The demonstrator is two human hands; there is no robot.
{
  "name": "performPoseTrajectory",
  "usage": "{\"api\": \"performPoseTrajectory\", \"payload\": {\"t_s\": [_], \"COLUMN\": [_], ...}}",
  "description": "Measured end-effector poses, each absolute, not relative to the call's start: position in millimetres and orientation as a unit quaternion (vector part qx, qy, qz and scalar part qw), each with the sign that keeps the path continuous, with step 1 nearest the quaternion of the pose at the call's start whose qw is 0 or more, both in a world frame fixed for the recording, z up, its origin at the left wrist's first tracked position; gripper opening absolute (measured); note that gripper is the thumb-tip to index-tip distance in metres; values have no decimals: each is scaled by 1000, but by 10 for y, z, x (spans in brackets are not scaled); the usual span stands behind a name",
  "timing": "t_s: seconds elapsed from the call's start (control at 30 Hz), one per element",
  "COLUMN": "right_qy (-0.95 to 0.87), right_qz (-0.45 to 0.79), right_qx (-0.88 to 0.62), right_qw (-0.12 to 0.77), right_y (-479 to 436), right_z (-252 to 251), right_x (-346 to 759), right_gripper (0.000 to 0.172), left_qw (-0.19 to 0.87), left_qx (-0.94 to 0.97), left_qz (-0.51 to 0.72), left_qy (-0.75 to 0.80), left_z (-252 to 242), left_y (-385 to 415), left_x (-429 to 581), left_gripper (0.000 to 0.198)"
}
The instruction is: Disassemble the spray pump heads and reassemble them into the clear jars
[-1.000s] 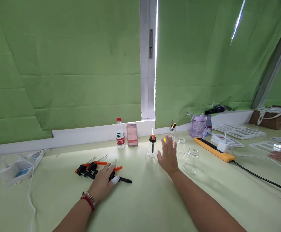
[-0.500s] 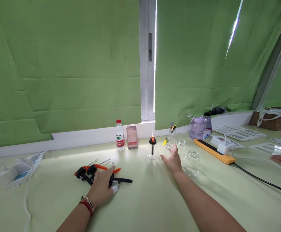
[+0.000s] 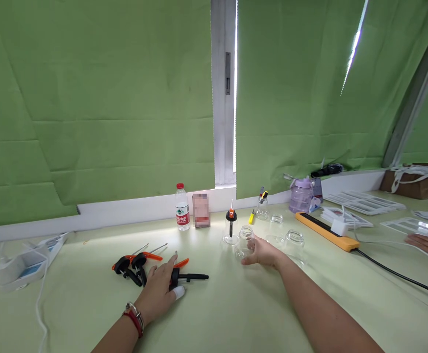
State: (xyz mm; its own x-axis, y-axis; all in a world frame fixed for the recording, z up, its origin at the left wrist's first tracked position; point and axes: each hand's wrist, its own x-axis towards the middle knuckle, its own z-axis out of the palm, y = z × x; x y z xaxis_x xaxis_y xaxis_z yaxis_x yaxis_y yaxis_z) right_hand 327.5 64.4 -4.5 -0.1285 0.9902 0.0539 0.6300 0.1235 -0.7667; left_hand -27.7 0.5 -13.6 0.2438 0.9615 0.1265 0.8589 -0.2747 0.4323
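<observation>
My left hand [image 3: 158, 290], with a white wrap on its thumb, lies over a black-and-orange pump-like top [image 3: 189, 277] with a long black stem, gripping it on the table. Its fingers hide part of the piece. Two similar tops [image 3: 139, 261] with orange levers and thin metal rods lie just left of that hand. My right hand [image 3: 263, 252] curls around a small clear glass jar [image 3: 246, 240], thumb at the near side. Left of that jar stands a glass container [image 3: 230, 239] with a black-and-orange top [image 3: 231, 214] upright in it.
Behind stand a water bottle [image 3: 183, 208], a pink box [image 3: 201, 211] and a yellow tool [image 3: 251, 216]. Right are another glass jar [image 3: 294, 242], a purple jug [image 3: 301, 196] and an orange power strip [image 3: 326, 231]. Another person's hand [image 3: 427, 244] rests at the far right.
My right hand has closed around the glass jar, which now stands nearer and further left. My left hand has shifted slightly right, with the black-and-orange top moving along.
</observation>
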Motion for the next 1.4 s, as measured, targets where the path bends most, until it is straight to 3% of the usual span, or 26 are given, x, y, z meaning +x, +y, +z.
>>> {"api": "performPoseTrajectory", "payload": {"t_s": [0.13,0.27,0.43,0.6,0.8,1.4], "right_qy": [-693,-695,-743,-772,-771,-792], "right_qz": [343,360,310,256,262,324], "right_qx": [-581,-578,-541,-523,-514,-456], "right_qw": [254,229,243,254,269,243], "right_y": [564,547,507,453,439,372], "right_z": [80,97,127,193,229,231], "right_x": [3241,3173,3088,2987,2968,2838], "right_gripper": [58,59,66,83,77,76], "left_qw": [150,157,178,252,368,406], "left_qx": [778,786,764,702,608,610], "left_qz": [211,223,259,380,470,439], "left_qy": [573,555,564,547,524,520], "left_z": [-131,-113,-135,-186,-162,-102], "left_y": [5,5,24,73,88,15], "left_x": [-291,-291,-286,-270,-210,-115], "left_gripper": [75,58,49,48,54,60]}}
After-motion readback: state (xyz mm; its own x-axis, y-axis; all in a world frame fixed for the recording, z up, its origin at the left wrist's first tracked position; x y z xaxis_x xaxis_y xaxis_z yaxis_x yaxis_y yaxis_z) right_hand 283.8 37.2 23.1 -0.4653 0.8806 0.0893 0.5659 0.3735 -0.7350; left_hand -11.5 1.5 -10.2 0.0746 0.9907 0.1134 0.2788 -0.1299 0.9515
